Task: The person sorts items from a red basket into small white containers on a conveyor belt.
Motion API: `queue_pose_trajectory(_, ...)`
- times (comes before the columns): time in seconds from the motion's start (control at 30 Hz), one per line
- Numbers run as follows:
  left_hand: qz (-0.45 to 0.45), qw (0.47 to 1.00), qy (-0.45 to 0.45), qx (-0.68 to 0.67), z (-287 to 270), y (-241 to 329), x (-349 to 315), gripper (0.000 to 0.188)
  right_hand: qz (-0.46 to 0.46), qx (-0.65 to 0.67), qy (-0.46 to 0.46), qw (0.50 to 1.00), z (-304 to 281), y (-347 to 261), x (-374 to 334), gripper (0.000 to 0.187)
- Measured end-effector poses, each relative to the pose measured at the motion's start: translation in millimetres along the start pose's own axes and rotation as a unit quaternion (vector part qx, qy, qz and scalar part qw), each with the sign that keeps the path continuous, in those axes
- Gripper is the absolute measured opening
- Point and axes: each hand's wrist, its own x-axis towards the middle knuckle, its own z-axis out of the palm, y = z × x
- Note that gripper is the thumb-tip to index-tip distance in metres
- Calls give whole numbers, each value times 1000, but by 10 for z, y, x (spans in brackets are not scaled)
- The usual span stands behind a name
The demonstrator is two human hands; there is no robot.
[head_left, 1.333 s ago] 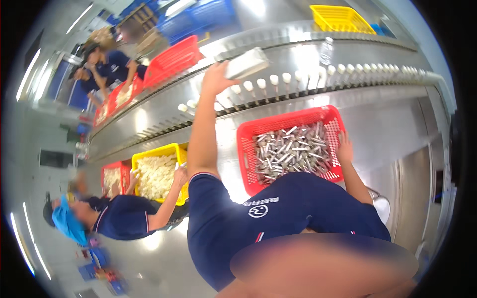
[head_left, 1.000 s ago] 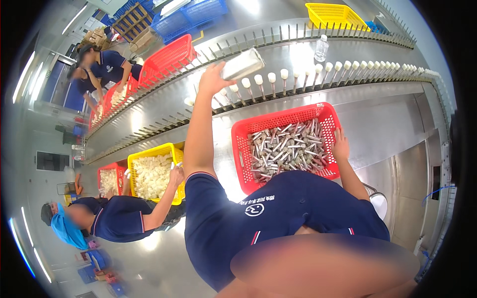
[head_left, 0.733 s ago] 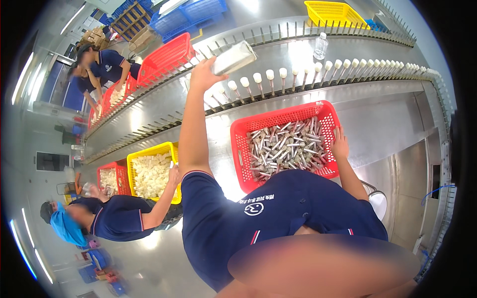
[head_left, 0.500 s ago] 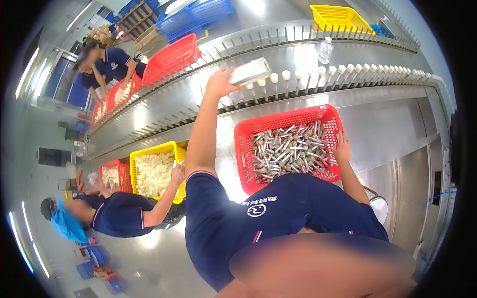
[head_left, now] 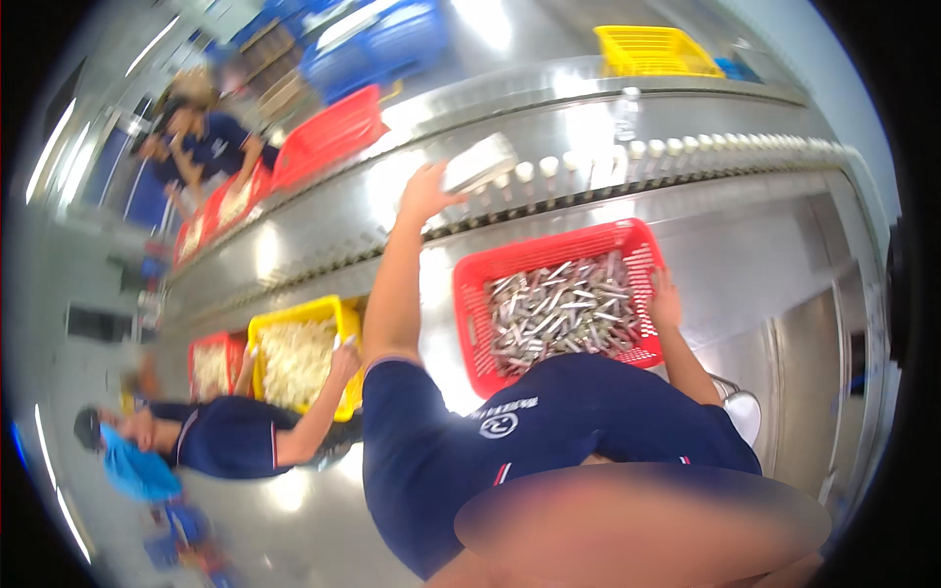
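Observation:
My left hand [head_left: 428,194] is stretched out over the steel line, its fingers closed on the near end of a whitish, shiny block-shaped thing [head_left: 480,163]; its kind is blurred. That thing lies along a row of upright pins with white, rounded heads [head_left: 549,167]. Close to my body stands a red perforated basket [head_left: 466,294], filled with many short metal-shafted pieces [head_left: 564,304], some with dull greyish ends. Against the basket's right side lies my right hand [head_left: 665,302], fingers extended along the rim and holding no loose piece.
A clear bottle [head_left: 626,114] stands behind the pins. On the left, a co-worker [head_left: 235,431] handles a yellow basket [head_left: 343,318] of pale pieces. Farther off are other people [head_left: 221,147], red baskets [head_left: 328,137], blue crates [head_left: 377,49] and a yellow basket [head_left: 659,54].
The whole view has shifted slightly and blurred. My left hand stays at the whitish block and my right hand at the red basket. The co-worker's far hand has moved to the yellow basket.

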Motion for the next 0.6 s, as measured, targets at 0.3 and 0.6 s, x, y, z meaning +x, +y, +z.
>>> queue_pose_trajectory(0.3,-40,991,107,-68,-18,122,-426,85,23,1,11,1000,-36,30,-76,74)
queue_pose_trajectory(0.6,-298,792,105,-522,771,-819,-2385,47,14,-12,6,1000,-144,-39,-99,75)
